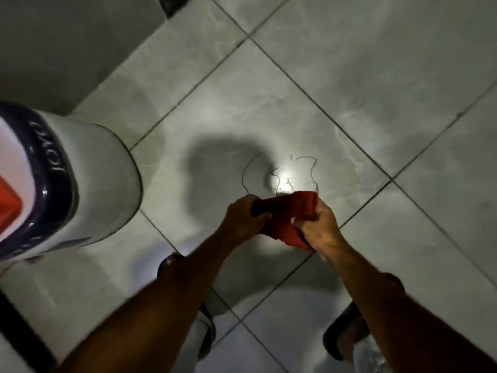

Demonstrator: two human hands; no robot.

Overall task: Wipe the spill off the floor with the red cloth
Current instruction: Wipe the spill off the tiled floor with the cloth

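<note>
A red cloth is stretched between both hands above the grey tiled floor. My left hand grips its left end and my right hand grips its right side, with a corner hanging below. Just beyond the cloth lies the spill, a clear puddle with a thin dark outline and a bright glare spot in its middle. The cloth's far edge overlaps the near edge of the puddle in the view; whether it touches the floor I cannot tell.
A large white container with a dark blue band and lettering stands at the left, close to the spill. A pale wall or cabinet fills the upper left. My two feet in dark sandals stand below my arms.
</note>
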